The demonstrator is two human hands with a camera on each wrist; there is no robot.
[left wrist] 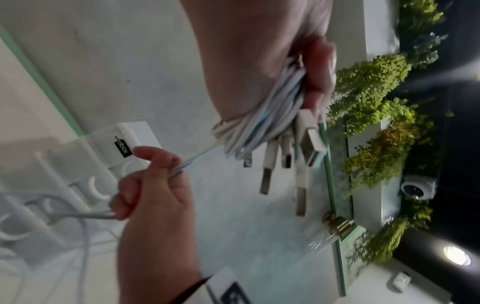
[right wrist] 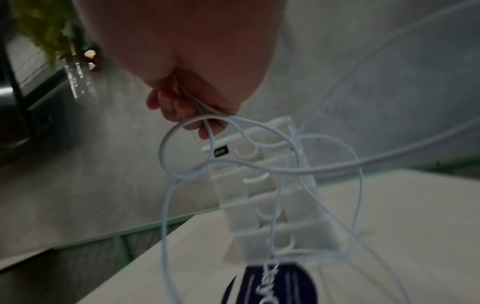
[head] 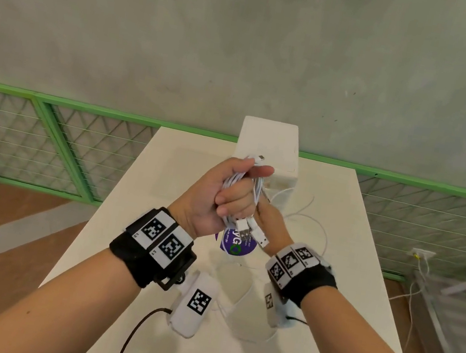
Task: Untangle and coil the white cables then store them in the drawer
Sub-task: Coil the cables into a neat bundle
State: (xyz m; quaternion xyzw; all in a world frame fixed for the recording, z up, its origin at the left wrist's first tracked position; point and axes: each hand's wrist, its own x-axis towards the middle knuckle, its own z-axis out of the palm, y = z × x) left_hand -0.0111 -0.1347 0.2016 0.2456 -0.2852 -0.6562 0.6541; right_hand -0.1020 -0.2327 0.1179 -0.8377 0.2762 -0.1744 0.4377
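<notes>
White cable coiling above the table (head: 330, 287), drawer unit (head: 267, 148) behind.

The left hand (head: 216, 195) grips the bundled white cables (head: 241, 190) in a fist; the right hand (left wrist: 153, 195) pinches a loose strand (right wrist: 259, 166). Best feed it in even, untwisted loops.

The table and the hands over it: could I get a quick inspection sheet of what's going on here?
Surface: white table.
Job's things: white cable bundle; white drawer unit at the far edge, drawers closed.
Clutter: purple sticker.
Grippers: left hand grips the bundle; right hand pinches one strand.
Cables: loose white loops lie on the table; plugs hang from the bundle.
Surroundings: grey wall, green mesh fence.
</notes>
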